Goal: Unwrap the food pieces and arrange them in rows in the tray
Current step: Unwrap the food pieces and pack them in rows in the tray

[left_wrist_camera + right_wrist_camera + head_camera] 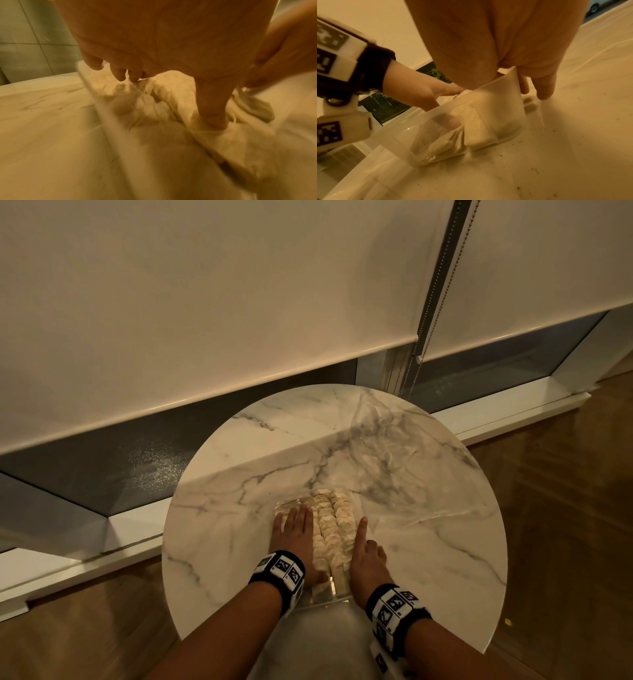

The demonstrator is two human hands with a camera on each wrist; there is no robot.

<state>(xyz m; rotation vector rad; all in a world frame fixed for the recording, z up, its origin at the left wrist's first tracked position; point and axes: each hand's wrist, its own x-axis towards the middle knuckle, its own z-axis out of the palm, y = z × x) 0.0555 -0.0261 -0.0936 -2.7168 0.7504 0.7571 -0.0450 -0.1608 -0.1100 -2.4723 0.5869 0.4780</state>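
Head view puts the round marble desk [219, 518] in the lower middle of the frame, with the clear tray [337, 590] at its near centre between my two hands. Pale food pieces [334, 522] fill the tray in rows running away from me.

My left hand [297, 537] lies flat, palm down, over the left rows; its fingers are spread and nearly straight, and its grip closes on nothing. In the left wrist view, which is blurred, the thumb [212, 108] presses down onto the pieces while the other fingertips [120, 75] touch the pieces at the far end.

My right hand [366, 559] sits along the tray's right side, forefinger stretched forward beside the wall. In the right wrist view the thumb rests at the tray's rim and the fingers [544, 88] reach down outside the wall; whether this grip truly pinches the wall I cannot tell.

A crumpled clear plastic sheet [387, 446] lies on the desk toward the upper right of the tray.
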